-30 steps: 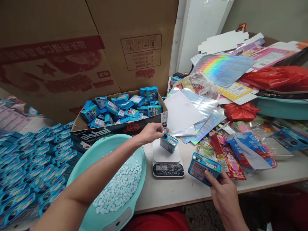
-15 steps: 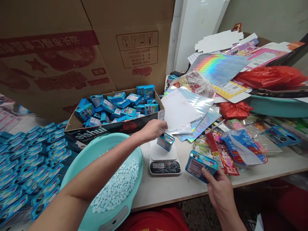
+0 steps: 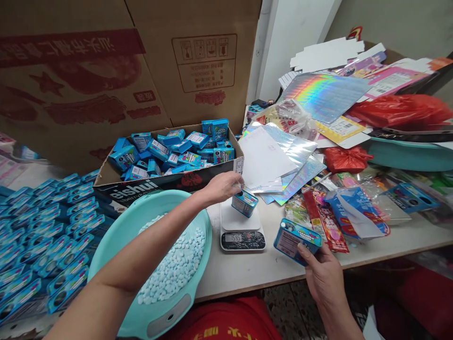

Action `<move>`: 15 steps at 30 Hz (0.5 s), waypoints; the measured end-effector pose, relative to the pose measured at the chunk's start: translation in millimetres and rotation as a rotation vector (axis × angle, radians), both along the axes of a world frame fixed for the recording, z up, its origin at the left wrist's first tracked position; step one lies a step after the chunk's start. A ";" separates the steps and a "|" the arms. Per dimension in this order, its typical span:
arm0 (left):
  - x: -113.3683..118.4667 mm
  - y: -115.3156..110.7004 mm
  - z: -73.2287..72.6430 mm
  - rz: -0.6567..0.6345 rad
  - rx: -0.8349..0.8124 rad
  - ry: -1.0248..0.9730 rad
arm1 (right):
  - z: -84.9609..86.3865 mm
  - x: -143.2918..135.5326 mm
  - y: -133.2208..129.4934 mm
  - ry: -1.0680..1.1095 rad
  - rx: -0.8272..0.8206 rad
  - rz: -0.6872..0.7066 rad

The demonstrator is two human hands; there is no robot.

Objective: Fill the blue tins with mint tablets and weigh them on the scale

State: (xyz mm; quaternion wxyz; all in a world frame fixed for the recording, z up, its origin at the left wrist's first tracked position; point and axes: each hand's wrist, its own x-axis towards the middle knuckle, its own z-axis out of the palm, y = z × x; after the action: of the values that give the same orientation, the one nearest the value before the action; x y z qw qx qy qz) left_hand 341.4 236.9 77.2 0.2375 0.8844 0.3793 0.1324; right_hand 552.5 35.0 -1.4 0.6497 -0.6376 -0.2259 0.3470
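Observation:
A small blue tin [image 3: 245,204] stands on the white plate of a digital scale [image 3: 242,241] with a lit display. My left hand [image 3: 226,185] is over the tin's top left corner, fingertips pinched together; what they hold is too small to make out. My right hand [image 3: 323,267] grips a second blue tin [image 3: 296,240] by its right end, just above the table to the right of the scale. Pale blue candies [image 3: 177,264] lie in a turquoise basin [image 3: 202,222] under my left forearm.
An open carton [image 3: 170,185] full of blue tins stands behind the basin. Rows of upright blue tins [image 3: 53,236] fill the left side. Holographic sheets [image 3: 304,177], a red bag [image 3: 347,159] and candy packets [image 3: 323,219] lie at the right. A large cardboard box [image 3: 155,71] stands behind.
The digits on the scale's display have changed. The view has shifted slightly. My left hand stays over the tin on the scale, and my right hand still holds its tin.

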 end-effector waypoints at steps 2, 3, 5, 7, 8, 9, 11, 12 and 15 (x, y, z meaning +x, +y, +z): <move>1.2 0.9 -1.3 -0.033 0.029 0.030 | 0.4 -0.4 -0.3 0.007 -0.006 -0.003; 1.6 1.4 -2.9 -0.053 0.037 0.044 | 0.6 -0.9 -0.2 0.011 -0.009 -0.007; 2.7 1.5 -8.3 -0.095 0.042 0.061 | 1.2 -2.3 0.4 0.026 -0.015 -0.020; 5.0 -0.3 -16.5 -0.149 0.044 0.070 | 2.1 -4.5 1.6 0.046 -0.019 -0.026; 6.5 -2.1 -21.1 -0.184 0.047 0.079 | 2.7 -5.9 2.4 0.056 -0.019 -0.026; 8.0 -4.2 -25.5 -0.213 0.050 0.097 | 3.3 -7.4 3.3 0.063 -0.016 -0.023; 8.9 -8.8 -32.2 -0.228 0.057 0.143 | 4.1 -10.5 6.3 0.072 0.001 -0.010; 7.5 -10.8 -33.8 -0.207 0.060 0.162 | 4.1 -12.2 8.9 0.074 0.012 -0.001; -8.9 -15.3 -29.2 -0.016 0.066 0.143 | -0.2 -19.0 24.5 0.051 0.048 0.036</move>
State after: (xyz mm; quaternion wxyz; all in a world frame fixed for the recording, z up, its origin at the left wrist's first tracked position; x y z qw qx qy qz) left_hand 332.5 221.6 47.9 0.1815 0.9019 0.3838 0.0796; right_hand 533.5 59.5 -1.6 0.6640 -0.6085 -0.2290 0.3692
